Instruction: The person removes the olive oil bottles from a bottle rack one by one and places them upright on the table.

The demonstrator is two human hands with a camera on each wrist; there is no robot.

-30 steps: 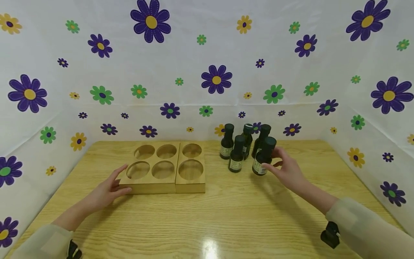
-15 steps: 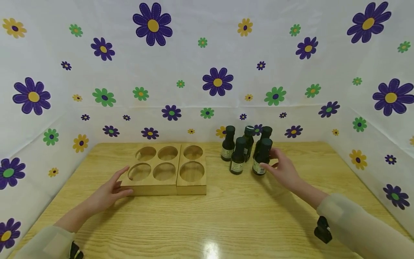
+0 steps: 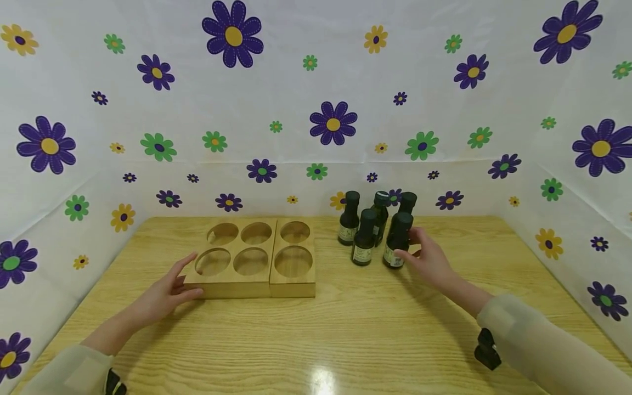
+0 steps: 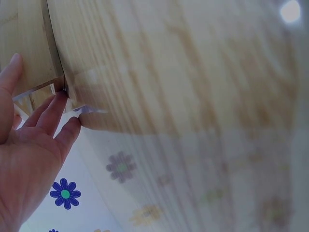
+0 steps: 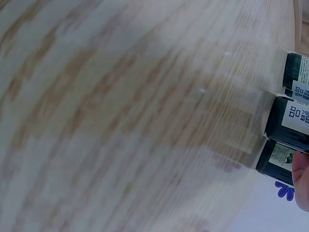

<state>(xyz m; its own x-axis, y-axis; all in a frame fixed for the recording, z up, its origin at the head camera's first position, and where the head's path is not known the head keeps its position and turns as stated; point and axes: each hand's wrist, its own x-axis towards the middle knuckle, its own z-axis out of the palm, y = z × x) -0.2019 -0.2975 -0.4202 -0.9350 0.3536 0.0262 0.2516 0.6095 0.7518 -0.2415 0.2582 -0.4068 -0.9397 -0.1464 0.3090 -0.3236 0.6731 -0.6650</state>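
Observation:
My right hand (image 3: 428,262) holds a small dark glass bottle (image 3: 396,243) with a black cap and pale label, thumb at the front, other fingers behind and partly hidden. It stands upright at the right front of a cluster of similar bottles (image 3: 362,241). In the right wrist view a fingertip (image 5: 301,181) meets dark glass at the right edge. My left hand (image 3: 160,293) touches the left end of a wooden holder block (image 3: 227,290) with round holes. Its thumb lies along the front, its index finger along the side. In the left wrist view, extended fingers (image 4: 50,113) reach the block's edge.
A narrower wooden block (image 3: 292,290) with two round holes stands against the holder's right side. Both sit on the wood-grain table (image 3: 296,340). A white cloth (image 3: 296,88) with printed flowers rises behind and at both sides.
My right hand has moved slightly left with the bottle, which has gone from tilted to upright close by the others. My left hand stays at the holder block. The head view has shifted slightly.

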